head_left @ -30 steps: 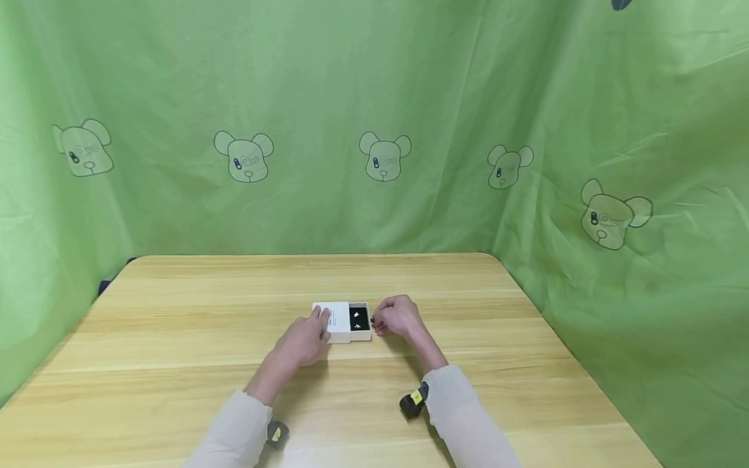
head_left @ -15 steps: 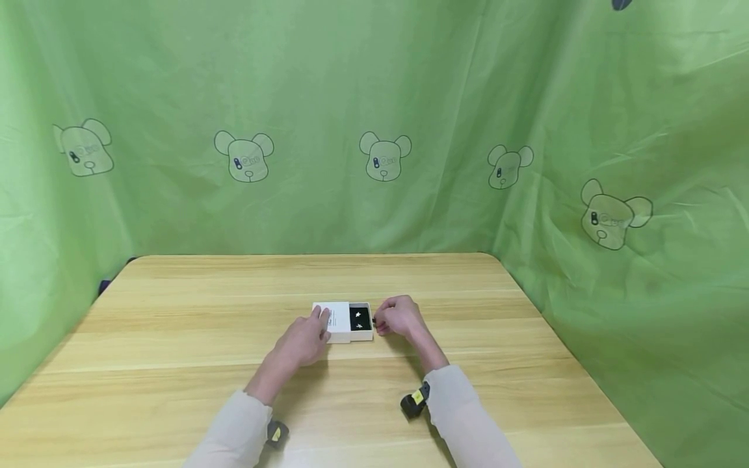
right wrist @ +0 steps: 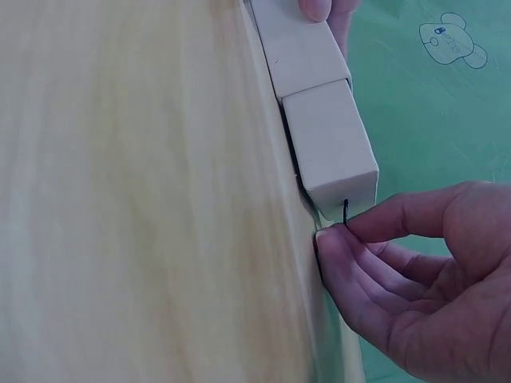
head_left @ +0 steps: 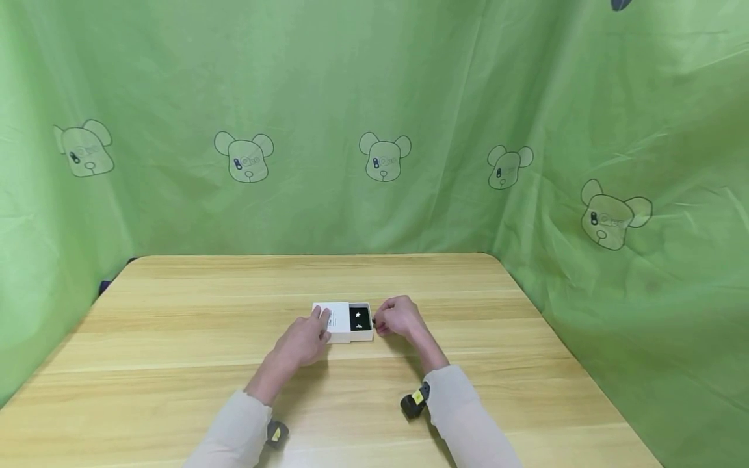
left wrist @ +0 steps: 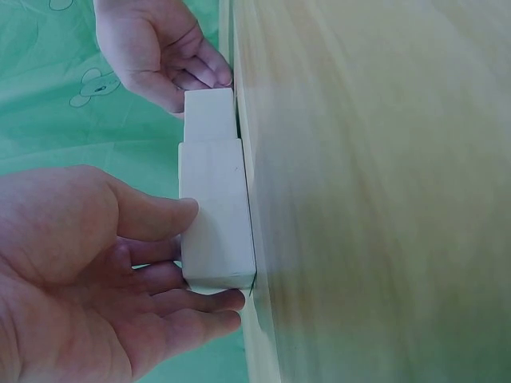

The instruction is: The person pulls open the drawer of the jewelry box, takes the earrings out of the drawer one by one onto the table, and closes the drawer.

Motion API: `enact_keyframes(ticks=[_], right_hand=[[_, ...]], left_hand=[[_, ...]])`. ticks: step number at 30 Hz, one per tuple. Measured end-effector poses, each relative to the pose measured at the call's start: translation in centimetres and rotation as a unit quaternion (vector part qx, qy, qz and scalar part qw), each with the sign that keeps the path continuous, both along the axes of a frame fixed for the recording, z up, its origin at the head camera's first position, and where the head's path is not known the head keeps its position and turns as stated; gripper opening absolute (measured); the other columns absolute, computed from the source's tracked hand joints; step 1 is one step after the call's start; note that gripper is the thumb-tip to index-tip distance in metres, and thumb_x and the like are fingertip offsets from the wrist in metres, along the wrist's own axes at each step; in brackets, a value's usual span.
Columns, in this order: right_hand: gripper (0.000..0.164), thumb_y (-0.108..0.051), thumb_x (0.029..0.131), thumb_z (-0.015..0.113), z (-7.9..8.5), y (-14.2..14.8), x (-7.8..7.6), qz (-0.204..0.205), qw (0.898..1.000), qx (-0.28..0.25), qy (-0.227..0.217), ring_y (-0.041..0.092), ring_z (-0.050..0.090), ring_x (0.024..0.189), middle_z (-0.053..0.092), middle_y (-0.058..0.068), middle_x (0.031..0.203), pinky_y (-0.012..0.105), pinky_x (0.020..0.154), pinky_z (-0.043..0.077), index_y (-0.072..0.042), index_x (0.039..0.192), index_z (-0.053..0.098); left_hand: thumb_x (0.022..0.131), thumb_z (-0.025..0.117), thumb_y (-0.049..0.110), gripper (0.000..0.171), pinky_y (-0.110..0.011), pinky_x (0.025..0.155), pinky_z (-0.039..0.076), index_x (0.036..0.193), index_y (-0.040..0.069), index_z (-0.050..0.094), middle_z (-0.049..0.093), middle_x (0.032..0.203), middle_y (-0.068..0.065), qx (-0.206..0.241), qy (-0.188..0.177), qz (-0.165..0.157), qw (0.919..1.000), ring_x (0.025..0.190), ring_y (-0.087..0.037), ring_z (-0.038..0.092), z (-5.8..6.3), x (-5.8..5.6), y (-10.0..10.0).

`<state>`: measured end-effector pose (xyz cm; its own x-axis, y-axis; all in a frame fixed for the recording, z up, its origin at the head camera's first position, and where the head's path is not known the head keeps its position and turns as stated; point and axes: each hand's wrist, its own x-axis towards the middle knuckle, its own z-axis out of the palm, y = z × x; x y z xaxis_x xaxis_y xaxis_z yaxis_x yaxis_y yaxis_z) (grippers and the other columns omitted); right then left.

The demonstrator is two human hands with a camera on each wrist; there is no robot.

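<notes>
A white drawer-style jewelry box [head_left: 337, 318] lies on the table, its tray [head_left: 361, 335] slid partway out to the right. Two small silvery star-shaped earrings [head_left: 358, 314] sit on the black insert [head_left: 354, 323] inside. My left hand [head_left: 303, 339] grips the outer sleeve [left wrist: 214, 211], thumb on the near side and fingers over the top and far end. At the tray's right end, my right hand [head_left: 398, 315] pinches a thin dark pull loop [right wrist: 346, 212] between thumb and forefinger. The earrings are hidden in both wrist views.
The box rests on a light wood-grain table [head_left: 234, 286]. A green curtain [head_left: 316, 208] printed with bear heads hangs behind the table and along its sides. Black wrist-worn devices [head_left: 413, 404] sit by both sleeve cuffs.
The tray has slid very slightly farther right out of the sleeve, with my right hand moving along with it. My left hand has stayed in place on the sleeve.
</notes>
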<state>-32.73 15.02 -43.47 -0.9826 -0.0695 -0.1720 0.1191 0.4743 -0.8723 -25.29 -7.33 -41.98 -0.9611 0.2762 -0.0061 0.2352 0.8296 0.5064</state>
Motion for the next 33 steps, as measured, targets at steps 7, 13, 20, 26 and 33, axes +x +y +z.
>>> enact_keyframes(ticks=[7, 13, 20, 26, 33], right_hand=[[0.014, -0.003, 0.089, 0.066, 0.7, -0.5, 0.6, -0.012, 0.997, 0.062, 0.035, 0.026, 0.070, 0.078, 0.073, 0.013, 0.092, 0.030, 0.066, 0.059, -0.001, 0.102, 0.070], [0.024, -0.008, 0.087, 0.067, 1.9, -1.6, 1.3, -0.029, 0.989, 0.090, 0.113, 0.026, 0.069, 0.077, 0.073, 0.011, 0.094, 0.028, 0.064, 0.054, -0.002, 0.111, 0.069], [0.022, -0.003, 0.084, 0.069, 2.4, -2.7, 2.0, -0.017, 0.981, 0.102, 0.165, 0.018, 0.069, 0.078, 0.075, 0.007, 0.091, 0.033, 0.072, 0.057, -0.002, 0.106, 0.072], [0.015, -0.005, 0.083, 0.074, 2.6, -3.4, 2.4, 0.000, 0.978, 0.129, 0.162, 0.017, 0.067, 0.079, 0.074, 0.004, 0.087, 0.034, 0.074, 0.056, -0.006, 0.098, 0.075], [0.011, -0.008, 0.083, 0.078, 2.5, -3.7, 2.8, 0.019, 0.973, 0.156, 0.168, 0.016, 0.066, 0.075, 0.074, 0.003, 0.082, 0.032, 0.071, 0.055, -0.006, 0.093, 0.075]], left_hand=[[0.105, 0.054, 0.016, 0.056, -0.032, 0.067, 0.048, 0.155, 0.000, 0.036, 0.028, 0.163, -0.026, -0.005, -0.003, 0.001, 1.0000, 0.060, -0.018, 0.045, 0.0, -0.1, 0.0], [0.105, 0.054, 0.017, 0.056, -0.033, 0.069, 0.049, 0.155, 0.000, 0.036, 0.028, 0.162, -0.026, -0.006, 0.001, -0.003, 1.0000, 0.061, -0.018, 0.046, 0.0, -0.1, 0.0], [0.105, 0.054, 0.017, 0.056, -0.027, 0.059, 0.043, 0.155, 0.000, 0.035, 0.028, 0.163, -0.026, 0.002, -0.002, -0.004, 1.0000, 0.055, -0.014, 0.041, 0.0, -0.1, -0.1], [0.105, 0.055, 0.017, 0.057, -0.028, 0.061, 0.045, 0.155, 0.000, 0.036, 0.028, 0.162, -0.026, -0.004, -0.003, -0.004, 1.0000, 0.060, -0.018, 0.047, 0.1, -0.2, -0.1], [0.104, 0.055, 0.017, 0.055, -0.040, 0.084, 0.054, 0.154, -0.001, 0.039, 0.032, 0.161, -0.027, -0.019, 0.007, -0.004, 0.9998, 0.096, -0.034, 0.064, 0.2, -0.2, -0.2]])
